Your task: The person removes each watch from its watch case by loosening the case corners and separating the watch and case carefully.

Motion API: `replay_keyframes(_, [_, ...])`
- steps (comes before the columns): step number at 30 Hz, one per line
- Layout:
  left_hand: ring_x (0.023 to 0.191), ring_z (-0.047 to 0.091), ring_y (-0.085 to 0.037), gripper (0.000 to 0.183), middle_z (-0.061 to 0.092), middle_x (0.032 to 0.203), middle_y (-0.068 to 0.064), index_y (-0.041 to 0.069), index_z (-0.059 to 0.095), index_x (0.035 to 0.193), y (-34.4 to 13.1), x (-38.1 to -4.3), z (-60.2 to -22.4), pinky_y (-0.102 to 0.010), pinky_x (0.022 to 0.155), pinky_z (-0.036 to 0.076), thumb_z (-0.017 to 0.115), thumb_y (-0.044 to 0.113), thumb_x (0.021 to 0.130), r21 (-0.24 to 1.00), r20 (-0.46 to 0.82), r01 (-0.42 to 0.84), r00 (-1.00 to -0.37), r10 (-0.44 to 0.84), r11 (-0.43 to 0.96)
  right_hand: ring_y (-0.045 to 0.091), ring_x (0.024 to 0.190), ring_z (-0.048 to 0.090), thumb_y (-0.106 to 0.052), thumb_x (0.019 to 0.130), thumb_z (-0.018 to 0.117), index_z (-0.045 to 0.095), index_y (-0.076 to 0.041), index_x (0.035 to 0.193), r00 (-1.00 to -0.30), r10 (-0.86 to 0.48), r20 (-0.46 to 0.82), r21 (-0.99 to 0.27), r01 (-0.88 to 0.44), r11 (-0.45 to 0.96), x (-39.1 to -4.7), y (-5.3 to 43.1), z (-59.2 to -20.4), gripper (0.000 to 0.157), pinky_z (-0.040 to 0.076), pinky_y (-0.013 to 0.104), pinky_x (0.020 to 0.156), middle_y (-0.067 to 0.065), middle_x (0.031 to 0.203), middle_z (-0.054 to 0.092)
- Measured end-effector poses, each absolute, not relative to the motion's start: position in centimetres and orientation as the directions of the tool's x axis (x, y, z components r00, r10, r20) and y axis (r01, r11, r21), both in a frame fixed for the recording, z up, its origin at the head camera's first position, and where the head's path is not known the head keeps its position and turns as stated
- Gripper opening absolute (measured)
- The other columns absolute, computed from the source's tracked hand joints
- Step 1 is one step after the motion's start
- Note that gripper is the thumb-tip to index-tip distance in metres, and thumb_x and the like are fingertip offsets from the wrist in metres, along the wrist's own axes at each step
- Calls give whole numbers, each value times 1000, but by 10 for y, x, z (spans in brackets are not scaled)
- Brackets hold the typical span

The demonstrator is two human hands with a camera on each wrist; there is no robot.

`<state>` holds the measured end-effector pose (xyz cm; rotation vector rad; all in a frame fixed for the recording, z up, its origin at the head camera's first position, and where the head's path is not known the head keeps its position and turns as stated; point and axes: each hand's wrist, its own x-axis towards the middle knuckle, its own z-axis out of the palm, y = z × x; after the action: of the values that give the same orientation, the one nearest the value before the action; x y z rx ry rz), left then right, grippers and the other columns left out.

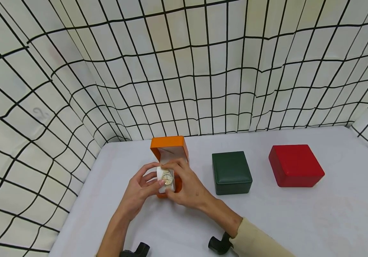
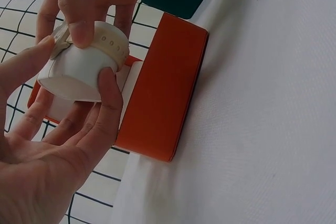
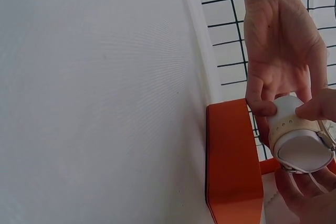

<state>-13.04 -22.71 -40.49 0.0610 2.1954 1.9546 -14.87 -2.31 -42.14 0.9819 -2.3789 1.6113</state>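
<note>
A wristwatch [image 1: 167,179] with a pale round dial and a cream strap is wrapped around a white cushion [image 2: 73,77]. Both hands hold it up in front of an orange box [image 1: 168,142] whose lid stands raised, showing a white lining. My left hand [image 1: 136,194] grips the cushion from the left, its thumb by the dial. From the other side my right hand [image 1: 190,185] grips the same piece with thumb and fingers. Strap holes and part of the buckle show in the right wrist view; the box's interior is mostly hidden behind the hands.
To the right of the orange box stand a closed dark green box [image 1: 232,173] and, farther right, a closed red box [image 1: 296,166]. A white cloth [image 1: 341,214] covers the table. Black wire grid [image 1: 216,71] over white sheeting rises along the back and sides.
</note>
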Motion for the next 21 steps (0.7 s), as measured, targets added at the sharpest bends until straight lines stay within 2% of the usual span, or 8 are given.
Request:
replay_keyframes(12, [106, 71, -19, 56, 69, 122, -5, 17, 49, 144, -227, -131, -404, -29, 85, 61, 76, 14, 95, 984, -132, -112, -980, 146, 140, 23, 127, 56, -3, 82, 78, 60, -12, 139, -800, -448, 399, -814, -534, 228, -147, -23, -419, 60, 55, 45, 109, 8, 141, 50])
replay_keyframes(21, [106, 72, -19, 56, 68, 127, -4, 17, 51, 143, -227, -131, -404, -29, 82, 62, 77, 13, 94, 985, -129, -113, -984, 122, 129, 21, 124, 58, -4, 82, 79, 60, -13, 138, -802, -438, 406, -808, -539, 238, -147, -23, -418, 60, 57, 43, 106, 7, 139, 52])
